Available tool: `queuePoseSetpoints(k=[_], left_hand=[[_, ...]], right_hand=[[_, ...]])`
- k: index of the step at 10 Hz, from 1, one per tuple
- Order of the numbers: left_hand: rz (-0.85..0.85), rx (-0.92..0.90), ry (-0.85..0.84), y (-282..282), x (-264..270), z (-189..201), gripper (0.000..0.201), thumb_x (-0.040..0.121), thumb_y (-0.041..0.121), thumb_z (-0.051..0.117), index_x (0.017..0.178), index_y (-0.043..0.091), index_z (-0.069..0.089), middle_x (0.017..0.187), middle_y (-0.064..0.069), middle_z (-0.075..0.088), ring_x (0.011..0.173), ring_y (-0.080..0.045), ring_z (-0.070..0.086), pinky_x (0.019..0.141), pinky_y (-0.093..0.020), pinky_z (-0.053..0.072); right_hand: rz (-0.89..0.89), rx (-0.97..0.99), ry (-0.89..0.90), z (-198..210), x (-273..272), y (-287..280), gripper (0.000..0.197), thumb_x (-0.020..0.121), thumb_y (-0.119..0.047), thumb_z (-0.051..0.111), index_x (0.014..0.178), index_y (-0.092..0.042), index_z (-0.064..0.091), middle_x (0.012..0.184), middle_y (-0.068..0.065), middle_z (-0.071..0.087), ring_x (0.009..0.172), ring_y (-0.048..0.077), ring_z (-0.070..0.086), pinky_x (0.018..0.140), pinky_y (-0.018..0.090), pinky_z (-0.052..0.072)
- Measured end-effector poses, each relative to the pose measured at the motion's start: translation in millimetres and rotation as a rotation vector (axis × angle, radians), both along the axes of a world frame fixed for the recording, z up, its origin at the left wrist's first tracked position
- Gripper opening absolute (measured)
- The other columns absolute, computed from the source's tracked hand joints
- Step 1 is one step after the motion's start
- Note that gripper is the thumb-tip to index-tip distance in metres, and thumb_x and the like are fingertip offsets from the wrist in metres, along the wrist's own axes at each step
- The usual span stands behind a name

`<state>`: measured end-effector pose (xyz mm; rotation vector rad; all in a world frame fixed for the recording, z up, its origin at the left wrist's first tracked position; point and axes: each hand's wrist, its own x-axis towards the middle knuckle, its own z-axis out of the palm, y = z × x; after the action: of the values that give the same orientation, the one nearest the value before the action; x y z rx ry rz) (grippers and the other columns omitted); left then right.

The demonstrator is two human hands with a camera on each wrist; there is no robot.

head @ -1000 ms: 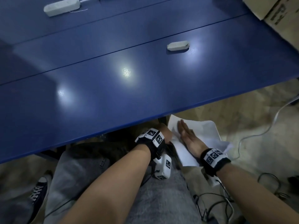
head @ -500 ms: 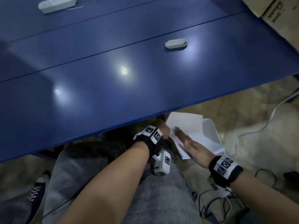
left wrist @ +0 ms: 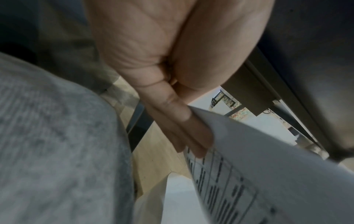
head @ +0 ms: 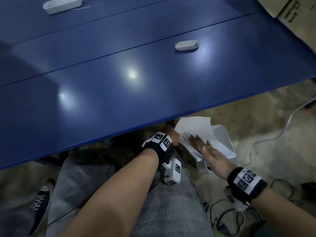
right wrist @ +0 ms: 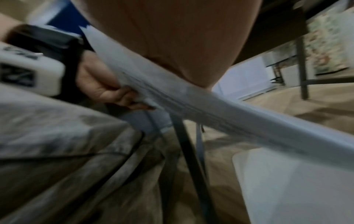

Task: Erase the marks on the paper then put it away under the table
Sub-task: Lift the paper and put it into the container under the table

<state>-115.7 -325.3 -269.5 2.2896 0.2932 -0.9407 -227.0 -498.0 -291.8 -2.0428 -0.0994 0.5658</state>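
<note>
Left hand, at 6 o'clock under edge of glossy blue table, fingers pinching corner of white printed paper sheet. Paper hangs just above translucent plastic bin on floor. Right hand flat, fingers straight, on sheet.

Risk: one-corner pinch lets sheet curl, miss bin, slide to floor.

Left wrist view alone shows printed table lines; head view alone shows white eraser left on table at 1 o'clock.

The tabletop is smooth blue laminate, glossy enough to throw back spots of lamp light. Near its far edge lies a matt off-white plastic eraser; at the far right corner a rough brown cardboard box. Below its near edge, thin white paper printed with a black table bends softly over a smooth white plastic bin. The trousers are mottled grey denim.
</note>
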Motion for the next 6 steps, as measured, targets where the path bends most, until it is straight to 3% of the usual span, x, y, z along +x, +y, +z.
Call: queuePoseSetpoints(k=[1,2,3,4,5,6], left_hand=[[-0.030,0.015,0.008,2,-3,8,0.041,0.100,0.009,0.044,0.138,-0.006,0.046,0.139,-0.021,0.052,0.127,-0.032,0.051,0.069,-0.018,0.039],[-0.044,0.061,0.048,7,-3,11,0.038,0.101,0.009,0.043,0.136,-0.007,0.048,0.139,-0.022,0.052,0.127,-0.033,0.051,0.081,-0.023,0.043],[-0.027,0.075,-0.001,14,-4,22,0.040,0.104,0.018,0.042,0.137,-0.003,0.049,0.141,-0.020,0.050,0.128,-0.035,0.050,0.093,-0.030,0.042],[-0.150,0.109,-0.004,13,-4,23,0.042,0.104,0.024,0.042,0.139,0.001,0.049,0.142,-0.017,0.050,0.128,-0.036,0.050,0.098,-0.035,0.043],[-0.071,0.084,-0.003,5,-5,19,0.042,0.102,0.012,0.043,0.140,-0.006,0.043,0.142,-0.022,0.049,0.129,-0.035,0.049,0.099,-0.034,0.042],[-0.163,0.145,-0.016,2,-5,15,0.037,0.097,0.020,0.053,0.126,-0.001,0.057,0.129,-0.018,0.060,0.116,-0.031,0.059,0.083,-0.034,0.046]], right_hand=[[-0.032,0.050,0.224,-25,-17,-3,0.084,0.082,-0.088,0.013,0.154,-0.045,0.022,0.160,-0.029,0.017,0.149,-0.006,0.015,0.124,0.023,0.005],[-0.153,-0.073,0.506,-61,-27,-29,0.082,0.088,-0.080,0.026,0.154,-0.031,0.032,0.159,-0.009,0.032,0.144,0.013,0.035,0.116,0.027,0.024],[-0.154,-0.314,0.557,-55,-17,-50,0.092,0.082,-0.084,0.031,0.146,-0.019,0.046,0.147,0.013,0.049,0.125,0.024,0.049,0.104,0.029,0.035],[-0.169,-0.608,0.338,-12,15,-54,0.070,0.098,-0.065,0.022,0.123,-0.015,0.065,0.125,0.018,0.065,0.108,0.030,0.060,0.086,0.033,0.040],[-0.339,-0.415,-0.117,20,34,-36,0.061,0.100,-0.060,0.028,0.120,-0.016,0.066,0.123,0.010,0.068,0.109,0.025,0.063,0.085,0.029,0.041],[-0.170,0.000,-0.137,30,35,-1,0.060,0.100,-0.060,0.031,0.153,-0.032,0.035,0.155,-0.023,0.033,0.139,-0.009,0.033,0.109,0.006,0.024]])
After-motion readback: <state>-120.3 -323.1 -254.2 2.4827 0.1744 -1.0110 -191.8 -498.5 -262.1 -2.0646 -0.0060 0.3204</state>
